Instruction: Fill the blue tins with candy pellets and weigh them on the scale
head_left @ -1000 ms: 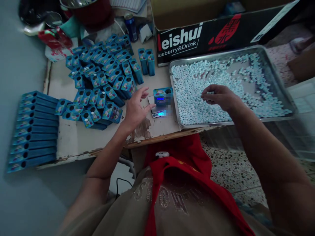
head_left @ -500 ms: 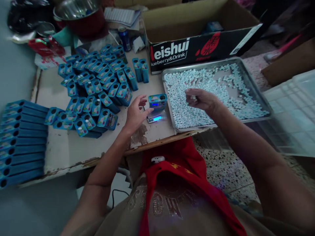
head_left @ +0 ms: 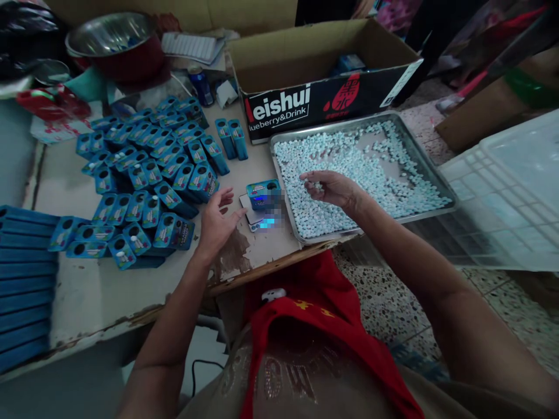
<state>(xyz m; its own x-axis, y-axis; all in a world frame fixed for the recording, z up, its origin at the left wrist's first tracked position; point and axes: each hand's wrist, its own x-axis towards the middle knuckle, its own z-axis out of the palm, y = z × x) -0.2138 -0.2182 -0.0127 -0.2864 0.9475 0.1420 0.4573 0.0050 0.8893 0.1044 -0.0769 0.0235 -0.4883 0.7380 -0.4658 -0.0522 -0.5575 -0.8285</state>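
My right hand [head_left: 329, 188] hovers over the left part of a metal tray [head_left: 430, 171] spread with several pale blue tablets [head_left: 349, 169], its fingers pinched on a few of them. A blue tin [head_left: 263, 194] stands on a small scale [head_left: 257, 218] with a lit display, just left of the tray. My left hand [head_left: 217, 224] rests open on the table beside the scale, fingers spread and close to the tin without touching it. Left of that hand stands a crowd of several blue tins [head_left: 148, 169] with round holes on top.
A row of blue tins [head_left: 21, 279] lies stacked at the far left edge. An open cardboard box [head_left: 314, 75] stands behind the tray. A metal bowl [head_left: 111, 35] sits at the back left. A white plastic crate [head_left: 506, 192] is at my right, over speckled floor.
My right hand has drawn back from the tray's middle toward the tin, holding tablets. My left hand stays by the scale. The camera has tilted, shifting everything left and down.
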